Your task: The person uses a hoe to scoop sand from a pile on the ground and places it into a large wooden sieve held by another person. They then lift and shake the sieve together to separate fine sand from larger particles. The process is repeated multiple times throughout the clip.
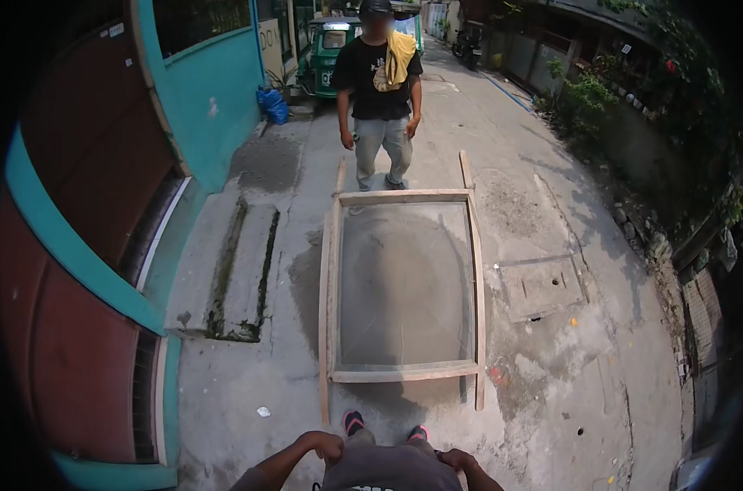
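Both my hands are at my waist, against the grey shirt (392,468). My left hand (329,446) is curled at the shirt's left edge; whatever its fingers grip is hidden. My right hand (456,460) is likewise curled at the right side, its fingers mostly out of sight. In front of my feet is a large rectangular wooden frame (404,373) with long side rails that stick out as handles at both ends. A fine mesh screen (404,286) spans it, and grey sand-like material shows through. Neither hand touches the frame.
Beyond the frame's far end stands a person (379,90) in a black shirt, arms hanging down. A green vehicle (326,61) and a blue bag (273,106) are behind. Concrete slabs (195,270) lie left, by a teal wall (207,98); a concrete cover (541,288) is at right.
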`<state>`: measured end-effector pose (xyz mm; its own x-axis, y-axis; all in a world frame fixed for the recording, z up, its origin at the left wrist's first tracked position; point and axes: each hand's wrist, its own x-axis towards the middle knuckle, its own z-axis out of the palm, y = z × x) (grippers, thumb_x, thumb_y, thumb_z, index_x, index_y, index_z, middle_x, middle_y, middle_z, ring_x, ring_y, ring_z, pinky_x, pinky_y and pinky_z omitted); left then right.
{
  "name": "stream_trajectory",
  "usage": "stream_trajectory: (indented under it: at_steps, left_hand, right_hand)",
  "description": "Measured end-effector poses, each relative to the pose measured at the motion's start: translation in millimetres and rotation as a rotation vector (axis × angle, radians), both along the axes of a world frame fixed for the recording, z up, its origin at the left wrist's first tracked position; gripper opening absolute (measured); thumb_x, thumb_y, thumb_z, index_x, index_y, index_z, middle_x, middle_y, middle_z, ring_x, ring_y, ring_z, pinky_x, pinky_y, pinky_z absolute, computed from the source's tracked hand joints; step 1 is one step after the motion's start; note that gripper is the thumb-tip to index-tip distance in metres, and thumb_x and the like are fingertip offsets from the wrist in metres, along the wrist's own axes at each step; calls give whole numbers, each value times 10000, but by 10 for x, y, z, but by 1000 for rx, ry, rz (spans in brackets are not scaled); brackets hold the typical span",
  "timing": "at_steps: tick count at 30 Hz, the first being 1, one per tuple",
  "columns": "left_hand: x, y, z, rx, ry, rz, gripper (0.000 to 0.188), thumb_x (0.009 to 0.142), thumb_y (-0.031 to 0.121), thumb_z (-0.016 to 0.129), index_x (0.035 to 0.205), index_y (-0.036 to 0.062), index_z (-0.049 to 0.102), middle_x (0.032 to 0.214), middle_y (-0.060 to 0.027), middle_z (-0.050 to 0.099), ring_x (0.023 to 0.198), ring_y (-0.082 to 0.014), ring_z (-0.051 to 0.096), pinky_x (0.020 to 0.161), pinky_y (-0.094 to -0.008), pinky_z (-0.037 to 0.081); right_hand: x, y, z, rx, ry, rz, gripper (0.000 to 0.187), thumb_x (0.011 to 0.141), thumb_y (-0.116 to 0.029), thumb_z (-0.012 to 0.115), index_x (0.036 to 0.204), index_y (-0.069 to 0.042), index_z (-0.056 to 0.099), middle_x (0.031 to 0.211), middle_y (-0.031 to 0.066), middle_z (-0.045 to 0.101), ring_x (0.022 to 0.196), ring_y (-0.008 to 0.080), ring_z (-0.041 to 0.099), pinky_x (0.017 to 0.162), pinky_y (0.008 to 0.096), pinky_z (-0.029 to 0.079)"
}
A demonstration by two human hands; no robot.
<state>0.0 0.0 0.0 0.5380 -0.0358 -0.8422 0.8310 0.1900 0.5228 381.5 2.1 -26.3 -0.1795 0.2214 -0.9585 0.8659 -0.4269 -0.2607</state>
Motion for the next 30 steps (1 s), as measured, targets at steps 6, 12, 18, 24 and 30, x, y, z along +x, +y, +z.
stream_trajectory:
  at_steps: [6, 12, 18, 24, 30]
  left_hand:
    - [-118, 57, -169, -175, 64, 254, 295, 669, 199, 498, 924, 60, 548, 793, -59, 601, 699, -162, 591, 531, -287, 473]
    - [-197, -209, -716, -27, 167, 1134, 227, 770, 183, 502, 962, 63, 506, 833, -105, 608, 674, -196, 602, 536, -302, 476]
    - [124, -868, -1005, -5, 275, 1966, 183, 791, 181, 466, 925, 59, 490, 814, -127, 596, 655, -225, 596, 520, -337, 463]
    - [765, -990, -887, -160, 469, 1671, 140, 791, 189, 461, 854, 74, 511, 764, -54, 513, 690, -193, 524, 614, -352, 460]
    - [1031, -599, -533, 56, 530, 1358, 380, 789, 254, 348, 795, -79, 532, 806, -248, 540, 740, -344, 569, 640, -386, 478]
  right_hand:
    - [-197, -7, -352, 194, -95, 325, 619, 811, -495, 304, 1006, 46, 532, 1015, 262, 521, 995, 340, 498, 849, 389, 378]
    - [100, 77, -219, 230, -176, 252, 606, 809, -493, 302, 983, 31, 552, 1017, 264, 518, 995, 332, 497, 849, 373, 374]
    - [618, 746, -297, -22, -144, 129, 433, 753, -387, 469, 783, 33, 568, 721, 155, 569, 550, 196, 574, 432, 284, 480]
    - [761, 1028, -296, -27, -132, 148, 480, 796, -421, 386, 807, 22, 570, 758, 134, 566, 599, 214, 572, 520, 308, 500]
    - [400, 914, -233, 143, 41, 710, 532, 801, -418, 314, 823, 33, 596, 863, 225, 577, 821, 318, 570, 722, 383, 452]
